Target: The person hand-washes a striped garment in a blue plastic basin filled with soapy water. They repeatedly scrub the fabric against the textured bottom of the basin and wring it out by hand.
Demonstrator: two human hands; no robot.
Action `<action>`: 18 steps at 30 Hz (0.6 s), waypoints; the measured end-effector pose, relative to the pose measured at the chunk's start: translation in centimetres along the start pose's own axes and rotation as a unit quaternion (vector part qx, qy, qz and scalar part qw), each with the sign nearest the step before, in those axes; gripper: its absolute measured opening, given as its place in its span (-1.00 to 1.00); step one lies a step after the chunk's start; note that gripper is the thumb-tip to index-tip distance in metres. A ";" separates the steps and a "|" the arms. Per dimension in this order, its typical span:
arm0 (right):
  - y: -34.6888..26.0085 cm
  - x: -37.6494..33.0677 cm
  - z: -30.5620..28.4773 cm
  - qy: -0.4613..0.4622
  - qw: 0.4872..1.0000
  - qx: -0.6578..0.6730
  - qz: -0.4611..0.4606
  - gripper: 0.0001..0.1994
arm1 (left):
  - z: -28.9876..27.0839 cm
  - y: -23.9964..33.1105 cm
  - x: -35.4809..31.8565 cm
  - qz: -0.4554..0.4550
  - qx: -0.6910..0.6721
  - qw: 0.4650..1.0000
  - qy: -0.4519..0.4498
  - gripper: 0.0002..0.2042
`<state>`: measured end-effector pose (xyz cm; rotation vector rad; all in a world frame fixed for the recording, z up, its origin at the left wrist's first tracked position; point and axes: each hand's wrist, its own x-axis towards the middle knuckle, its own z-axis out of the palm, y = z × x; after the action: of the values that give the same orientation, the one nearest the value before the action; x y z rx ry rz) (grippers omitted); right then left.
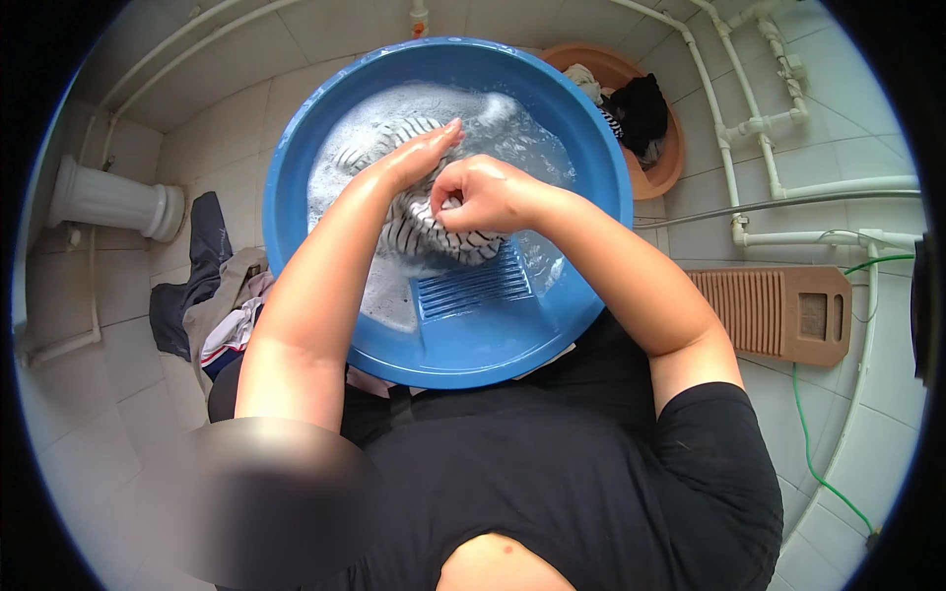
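Note:
A large blue washtub holds soapy water with white foam. In it lies a wet black-and-white striped garment, bunched up and partly under the suds. My left hand is over the garment's far part, fingers stretched out with the palm turned toward the right hand. My right hand has its fingers curled into a pinch, with a bit of the striped cloth between them. The lower end of the garment rests against the ridged washboard moulded into the tub's near wall.
Behind the tub at right, an orange basin holds dark and light clothes. A brown washboard lies to the right, near white pipes and a green hose. Clothes are piled at left, by a white pedestal.

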<state>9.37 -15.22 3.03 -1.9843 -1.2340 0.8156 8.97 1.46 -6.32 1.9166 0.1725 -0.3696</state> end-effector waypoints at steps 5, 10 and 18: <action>-0.4 -1.8 -2.7 0.050 0.946 0.316 -0.041 -0.92 | -0.7 -2.1 -1.3 -0.032 0.050 0.990 -0.131 -0.28; 7.6 -1.5 -0.5 0.251 0.669 0.699 0.029 -0.85 | -3.3 -1.3 -6.6 -0.199 -0.313 0.920 -0.129 -0.25; 6.6 -0.9 5.0 0.231 0.687 0.660 0.199 -0.82 | -1.5 -0.8 -12.3 -0.137 -0.453 0.881 -0.026 -0.65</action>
<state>8.56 -17.32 -5.00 -1.0191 0.2340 0.8991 -2.58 3.86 -2.33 0.9497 0.4899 -0.4282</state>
